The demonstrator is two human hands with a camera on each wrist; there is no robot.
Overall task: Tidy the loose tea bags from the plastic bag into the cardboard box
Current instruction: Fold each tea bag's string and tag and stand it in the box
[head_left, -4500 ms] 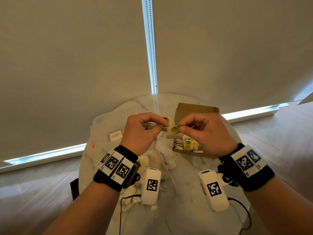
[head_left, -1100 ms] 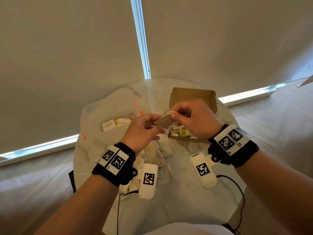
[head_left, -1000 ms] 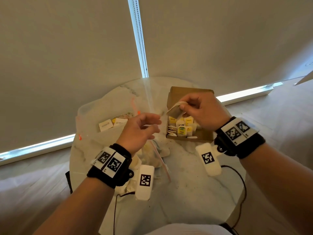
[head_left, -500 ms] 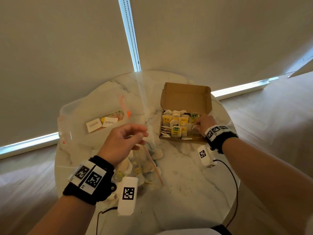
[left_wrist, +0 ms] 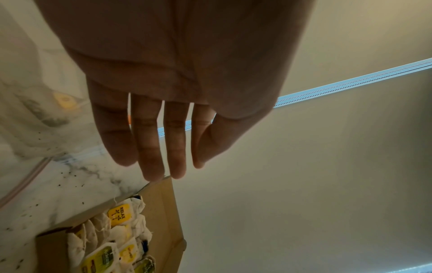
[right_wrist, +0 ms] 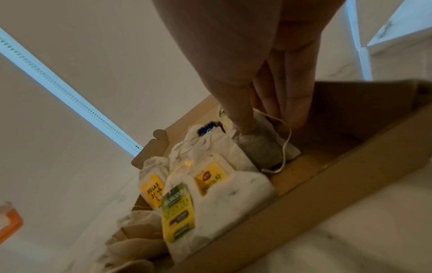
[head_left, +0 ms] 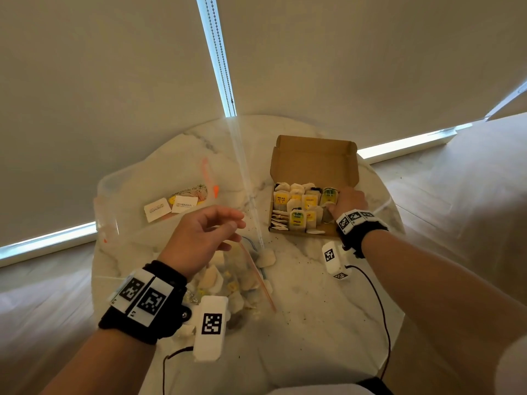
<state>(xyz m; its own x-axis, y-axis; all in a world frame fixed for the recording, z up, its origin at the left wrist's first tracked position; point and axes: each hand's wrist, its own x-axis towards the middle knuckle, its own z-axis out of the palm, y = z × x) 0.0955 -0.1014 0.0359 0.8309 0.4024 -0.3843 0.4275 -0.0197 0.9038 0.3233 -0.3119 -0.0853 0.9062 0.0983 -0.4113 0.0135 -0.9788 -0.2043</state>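
Cardboard frames my right hand (head_left: 348,200), which is down inside the open cardboard box (head_left: 313,159) at its right end. My thumb and fingers (right_wrist: 297,103) are nearly straight and close together, pinching the top of a tea bag (right_wrist: 264,146) that stands against the packed rows, its string looping loose beside it. My left hand (head_left: 199,238) hovers empty above the table (head_left: 313,323), fingers spread slightly and relaxed, touching nothing; from the wrist camera the four fingers and thumb hang almost straight.

One box sits at the far right of the round marble top, its lid standing open at the back. Inside, the tea bags stand in about two rows; I can make out roughly ten, several with yellow tags, though the exact count is hard to tell. One clear plastic bag (head_left: 248,280) lies below my left hand, still holding a heap of loose tea bags too jumbled to count. A second clear bag (head_left: 119,201) lies at the far left with two white cards (head_left: 171,208) on it.
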